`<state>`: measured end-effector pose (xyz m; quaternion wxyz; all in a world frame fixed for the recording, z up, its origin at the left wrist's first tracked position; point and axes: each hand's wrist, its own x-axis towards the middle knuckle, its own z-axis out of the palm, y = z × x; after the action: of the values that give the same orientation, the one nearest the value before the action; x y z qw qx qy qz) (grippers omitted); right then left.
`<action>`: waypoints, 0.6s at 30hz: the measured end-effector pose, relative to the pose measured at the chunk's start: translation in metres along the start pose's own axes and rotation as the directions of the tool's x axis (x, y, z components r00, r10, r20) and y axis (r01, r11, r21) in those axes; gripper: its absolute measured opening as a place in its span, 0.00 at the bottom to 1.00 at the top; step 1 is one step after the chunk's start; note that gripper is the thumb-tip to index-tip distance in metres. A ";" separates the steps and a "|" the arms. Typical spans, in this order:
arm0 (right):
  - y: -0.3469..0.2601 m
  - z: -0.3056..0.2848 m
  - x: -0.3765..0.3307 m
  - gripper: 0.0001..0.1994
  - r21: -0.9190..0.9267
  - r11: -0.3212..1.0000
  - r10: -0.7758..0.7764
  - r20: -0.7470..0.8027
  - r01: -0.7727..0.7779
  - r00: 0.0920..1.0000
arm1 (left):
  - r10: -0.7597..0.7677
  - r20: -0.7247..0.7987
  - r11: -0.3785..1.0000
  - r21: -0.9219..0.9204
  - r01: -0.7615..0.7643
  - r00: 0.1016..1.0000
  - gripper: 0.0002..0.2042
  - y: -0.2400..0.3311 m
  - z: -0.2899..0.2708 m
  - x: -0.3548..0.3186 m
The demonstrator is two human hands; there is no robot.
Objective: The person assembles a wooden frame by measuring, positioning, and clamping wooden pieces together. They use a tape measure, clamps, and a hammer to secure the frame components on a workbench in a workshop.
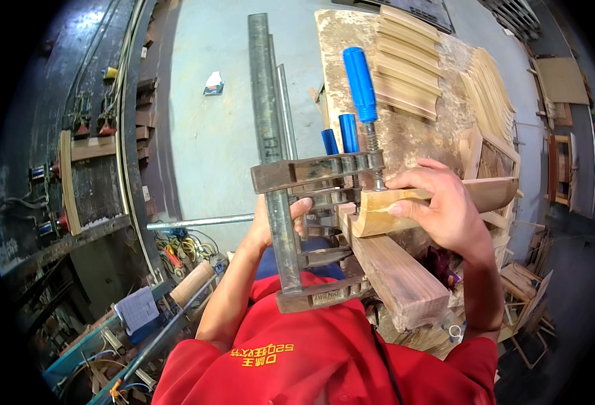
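My left hand (263, 223) is wrapped round the steel bar of a bar clamp (267, 94); the bar hides most of its fingers, but the thumb shows. This clamp's blue handle (360, 74) points up, and its screw foot meets the end of a curved, pale wooden piece (375, 214). My right hand (442, 202) holds that piece, thumb on the near side and fingers over the top. Beneath it a thick wooden beam (402, 277) sticks out toward me. Behind, more clamps with blue handles (348, 131) stand close together, partly hidden.
Grooved curved wooden pieces (405, 64) lie on a worn board (348, 40) ahead, with more stacked slats (490, 88) at right. A wooden frame (493, 152) stands beside my right hand. On the left are a dark machine (47, 135), a metal rod (199, 221) and tangled cables (179, 250).
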<state>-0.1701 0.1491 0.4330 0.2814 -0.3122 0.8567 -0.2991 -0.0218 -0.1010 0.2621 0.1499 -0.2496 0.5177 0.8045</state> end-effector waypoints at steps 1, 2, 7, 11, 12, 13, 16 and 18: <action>0.000 -0.012 0.000 0.22 -0.017 1.000 -0.016 0.114 0.018 0.993 | 0.021 -0.013 1.000 0.006 -0.021 1.000 0.15 0.003 0.002 -0.002; 0.007 -0.017 -0.002 0.23 0.076 0.997 -0.027 0.061 0.022 0.998 | 0.014 -0.009 0.999 0.033 -0.014 1.000 0.16 0.005 0.001 -0.002; 0.012 -0.041 0.058 0.32 0.333 0.942 0.107 -0.166 -0.046 0.980 | -0.037 -0.084 0.980 0.191 0.053 0.996 0.18 -0.002 -0.007 -0.005; 0.018 -0.008 0.152 0.21 0.905 0.425 -0.097 0.045 0.001 0.994 | -0.078 -0.109 0.970 0.220 0.101 0.991 0.18 -0.005 -0.006 -0.004; 0.006 0.003 0.160 0.17 0.934 0.355 -0.075 0.069 -0.038 0.995 | -0.078 -0.108 0.975 0.197 0.099 0.991 0.18 -0.003 -0.003 -0.005; 0.000 0.009 0.165 0.14 0.955 0.288 -0.059 0.098 -0.077 0.993 | -0.077 -0.112 0.980 0.173 0.095 0.991 0.17 0.000 0.002 -0.008; 0.015 0.012 0.179 0.15 0.977 0.109 -0.178 0.198 -0.181 0.964 | 0.002 -0.111 1.000 0.027 0.001 0.994 0.16 -0.007 0.004 -0.008; 0.012 0.012 0.176 0.18 0.955 0.247 -0.029 0.178 -0.165 0.984 | -0.044 -0.083 0.996 -0.084 0.037 0.996 0.14 -0.020 0.002 -0.004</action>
<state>-0.2805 0.0284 0.3648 0.4929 -0.0594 0.4811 -0.7225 -0.0092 -0.0912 0.2497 0.1338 -0.3000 0.4850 0.8105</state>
